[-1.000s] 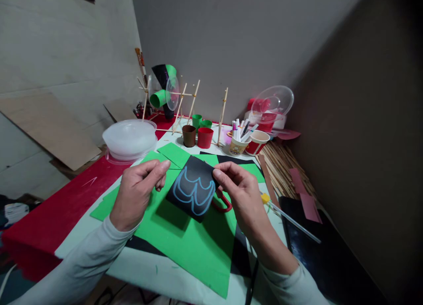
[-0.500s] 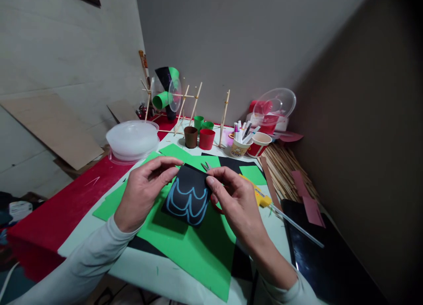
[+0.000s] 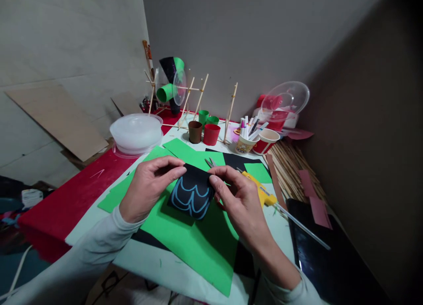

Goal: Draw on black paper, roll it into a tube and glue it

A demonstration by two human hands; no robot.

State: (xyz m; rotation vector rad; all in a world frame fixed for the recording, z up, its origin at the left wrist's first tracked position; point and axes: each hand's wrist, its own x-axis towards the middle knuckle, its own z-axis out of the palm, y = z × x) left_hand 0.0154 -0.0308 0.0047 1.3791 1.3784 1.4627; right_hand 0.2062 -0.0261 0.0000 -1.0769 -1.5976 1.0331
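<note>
A small black sheet with a light blue scalloped outline is bent into a curve between both hands. My left hand pinches its upper left edge with thumb and fingers. My right hand pinches the upper right edge. The sheet hangs just above a large green foam sheet lying on the table. Scissors with red handles lie behind the sheet, mostly hidden by my right hand.
A yellow glue gun with a clear glue stick lies right of my hand. Brown, red and green cups, a marker cup, a stick frame, a white bowl stack, bamboo sticks and a dark tablet surround the work area.
My left hand closed onto the sheet's left edge, joining the right. Both hands pressed inward, so the sheet went from flat and tilted to curved. The view shifted slightly.
</note>
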